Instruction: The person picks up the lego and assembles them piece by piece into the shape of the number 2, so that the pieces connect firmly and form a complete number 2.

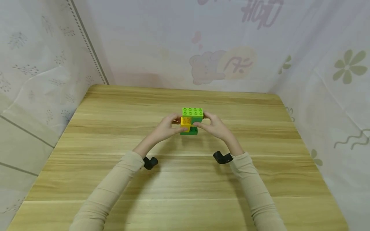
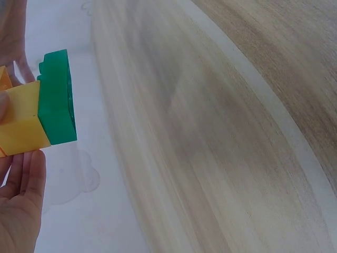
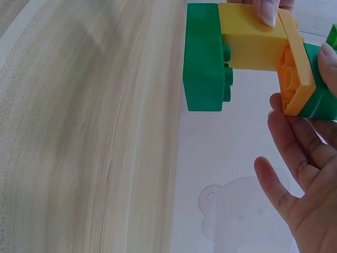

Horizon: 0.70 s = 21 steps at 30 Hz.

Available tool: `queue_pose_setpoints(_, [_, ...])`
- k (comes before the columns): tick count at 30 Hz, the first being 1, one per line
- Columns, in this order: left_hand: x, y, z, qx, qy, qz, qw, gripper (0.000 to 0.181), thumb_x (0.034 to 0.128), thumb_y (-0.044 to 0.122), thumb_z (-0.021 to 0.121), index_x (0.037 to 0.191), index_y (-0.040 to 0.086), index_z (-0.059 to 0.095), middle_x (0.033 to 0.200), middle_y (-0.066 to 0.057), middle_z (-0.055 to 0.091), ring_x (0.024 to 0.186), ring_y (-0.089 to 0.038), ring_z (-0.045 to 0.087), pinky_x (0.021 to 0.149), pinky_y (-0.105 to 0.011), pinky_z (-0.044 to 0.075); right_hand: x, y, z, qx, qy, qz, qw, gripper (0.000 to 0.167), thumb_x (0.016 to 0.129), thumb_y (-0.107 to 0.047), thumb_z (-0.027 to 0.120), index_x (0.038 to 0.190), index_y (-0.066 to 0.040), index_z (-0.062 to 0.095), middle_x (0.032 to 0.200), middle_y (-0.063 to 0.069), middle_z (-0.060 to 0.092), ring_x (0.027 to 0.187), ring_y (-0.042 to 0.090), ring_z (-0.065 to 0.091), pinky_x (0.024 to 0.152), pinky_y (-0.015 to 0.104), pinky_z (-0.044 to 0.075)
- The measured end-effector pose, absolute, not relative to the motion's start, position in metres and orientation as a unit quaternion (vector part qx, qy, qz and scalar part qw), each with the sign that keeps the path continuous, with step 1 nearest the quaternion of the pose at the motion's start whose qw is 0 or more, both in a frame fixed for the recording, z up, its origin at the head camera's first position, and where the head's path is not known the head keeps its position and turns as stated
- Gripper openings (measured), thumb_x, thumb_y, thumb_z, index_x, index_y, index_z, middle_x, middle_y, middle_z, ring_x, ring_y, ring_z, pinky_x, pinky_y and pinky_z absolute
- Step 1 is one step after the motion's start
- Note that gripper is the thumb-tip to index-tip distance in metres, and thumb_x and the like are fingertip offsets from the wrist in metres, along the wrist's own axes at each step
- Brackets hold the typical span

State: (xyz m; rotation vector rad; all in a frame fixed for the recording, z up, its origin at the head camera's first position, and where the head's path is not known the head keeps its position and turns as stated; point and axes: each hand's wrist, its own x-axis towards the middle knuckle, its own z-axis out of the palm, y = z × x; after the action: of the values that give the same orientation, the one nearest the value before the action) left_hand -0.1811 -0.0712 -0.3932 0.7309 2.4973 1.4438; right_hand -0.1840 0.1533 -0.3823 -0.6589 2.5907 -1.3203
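Both hands hold up a stack of toy building bricks over the table. On top is a light green brick (image 1: 192,112), with a darker green brick (image 3: 322,100) beneath it. Below these come an orange brick (image 3: 298,68), a yellow brick (image 3: 251,38) and, lowest, another green brick (image 3: 202,58) with studs facing the yellow one. My left hand (image 1: 169,128) pinches the yellow brick between thumb and fingers. From the other side, my right hand (image 1: 214,126) grips the upper green brick, its thumb on the near face. Fingers hide some of the joins.
The wooden table (image 1: 185,183) spreads under both forearms, its back edge against a patterned cloth wall (image 1: 162,41). Similar cloth hangs at both sides. A black wrist fitting sits near the left cuff (image 1: 151,163), another near the right cuff (image 1: 222,158).
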Motion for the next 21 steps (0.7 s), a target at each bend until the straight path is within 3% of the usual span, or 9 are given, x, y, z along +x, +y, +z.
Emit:
queue_pose_setpoints(5, [-0.1806, -0.0705, -0.393, 0.248, 0.83, 0.493, 0.082, 0.043, 0.0821, 0.017, 0.068, 0.118, 0.0, 0.053, 0.113, -0.015, 0.057, 0.105, -0.028, 0.054, 0.096, -0.041, 0.045, -0.1841, 0.155, -0.3823, -0.232, 0.865, -0.44, 0.068, 0.04, 0.086, -0.033, 0.06, 0.121, -0.014, 0.053, 0.108, 0.006, 0.062, 0.119, 0.027, 0.049, 0.102, 0.054, 0.034])
queue_pose_setpoints(11, [-0.1796, -0.0696, -0.3918, 0.249, 0.832, 0.488, 0.083, 0.043, 0.0833, 0.018, 0.067, 0.119, 0.0, 0.052, 0.112, -0.015, 0.058, 0.102, -0.027, 0.055, 0.096, -0.041, 0.045, -0.183, 0.1561, -0.3808, -0.234, 0.863, -0.443, 0.069, 0.046, 0.087, -0.041, 0.057, 0.122, -0.013, 0.052, 0.108, 0.007, 0.061, 0.115, 0.026, 0.05, 0.1, 0.054, 0.037])
queue_pose_setpoints(21, [-0.1804, -0.0669, -0.3909, 0.238, 0.828, 0.498, 0.097, 0.051, 0.0846, 0.02, 0.065, 0.126, -0.002, 0.046, 0.112, -0.016, 0.058, 0.101, -0.027, 0.055, 0.096, -0.04, 0.045, -0.1845, 0.1585, -0.3824, -0.221, 0.865, -0.445, 0.075, 0.043, 0.09, -0.039, 0.054, 0.126, -0.015, 0.049, 0.106, 0.007, 0.061, 0.106, 0.022, 0.053, 0.096, 0.048, 0.041])
